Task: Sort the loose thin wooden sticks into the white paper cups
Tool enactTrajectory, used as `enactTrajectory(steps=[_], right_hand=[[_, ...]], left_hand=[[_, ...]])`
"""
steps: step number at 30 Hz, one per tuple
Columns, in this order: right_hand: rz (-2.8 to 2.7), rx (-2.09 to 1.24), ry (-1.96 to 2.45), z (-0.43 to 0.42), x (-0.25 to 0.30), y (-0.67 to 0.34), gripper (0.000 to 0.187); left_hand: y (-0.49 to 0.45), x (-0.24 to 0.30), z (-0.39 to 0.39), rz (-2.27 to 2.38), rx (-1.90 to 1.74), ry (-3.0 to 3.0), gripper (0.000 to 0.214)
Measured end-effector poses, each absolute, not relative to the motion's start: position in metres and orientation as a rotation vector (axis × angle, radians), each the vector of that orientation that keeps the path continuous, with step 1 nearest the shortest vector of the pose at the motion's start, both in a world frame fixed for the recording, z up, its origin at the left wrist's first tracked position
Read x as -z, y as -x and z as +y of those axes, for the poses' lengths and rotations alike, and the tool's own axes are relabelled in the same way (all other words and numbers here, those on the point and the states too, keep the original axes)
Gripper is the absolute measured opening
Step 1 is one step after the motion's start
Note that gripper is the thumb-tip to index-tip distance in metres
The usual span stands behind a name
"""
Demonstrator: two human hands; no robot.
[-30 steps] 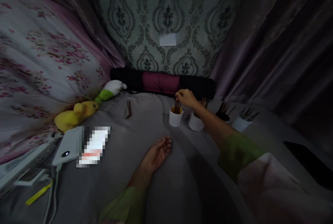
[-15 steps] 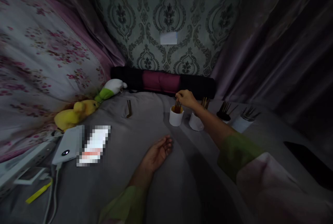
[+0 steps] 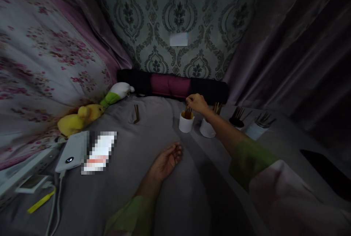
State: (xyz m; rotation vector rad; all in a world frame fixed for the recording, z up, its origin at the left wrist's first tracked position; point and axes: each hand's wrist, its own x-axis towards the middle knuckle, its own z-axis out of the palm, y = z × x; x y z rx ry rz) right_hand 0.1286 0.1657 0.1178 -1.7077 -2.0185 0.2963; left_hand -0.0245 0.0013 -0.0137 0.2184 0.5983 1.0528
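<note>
My right hand is pinched closed at the top of one of several thin brown sticks. These stand in a white cup with a yellowish inside; their exact kind is too dark to tell. Just right of it, a second white cup holds golden-brown sticks, partly hidden behind my right forearm. My left hand rests palm up on the grey sheet, loosely curled with nothing in it, nearer to me than the cups.
Farther right stand a dark-topped holder and a pale holder, both with thin sticks. Small brown pieces lie left. Plush toys, a power bank, a power strip and a black flat object flank the area.
Almost nothing differs. The view has shifted slightly, while both hands keep their places and the sticks stay in the cup.
</note>
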Motion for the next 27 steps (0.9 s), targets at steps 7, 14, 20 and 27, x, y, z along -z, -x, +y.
enactTrajectory(steps=[7, 14, 20, 27], right_hand=[[-2.001, -0.320, 1.755, 0.1635, -0.1215, -0.1287, 0.025], [-1.976, -0.306, 1.767, 0.1618, -0.1221, -0.1314, 0.025], [-1.949, -0.300, 1.797, 0.1655, -0.1194, -0.1331, 0.024], [-1.958, -0.296, 1.801, 0.1662, -0.1189, -0.1366, 0.023]], left_hand=[[0.0242, 0.0108, 0.0006, 0.604, -1.058, -0.212, 0.013], [0.0248, 0.0115, 0.0008, 0.602, -1.053, -0.216, 0.013], [0.0246, 0.0103, 0.0006, 0.621, -1.050, -0.211, 0.012], [0.0245, 0.0130, 0.0014, 0.604, -1.058, -0.231, 0.012]])
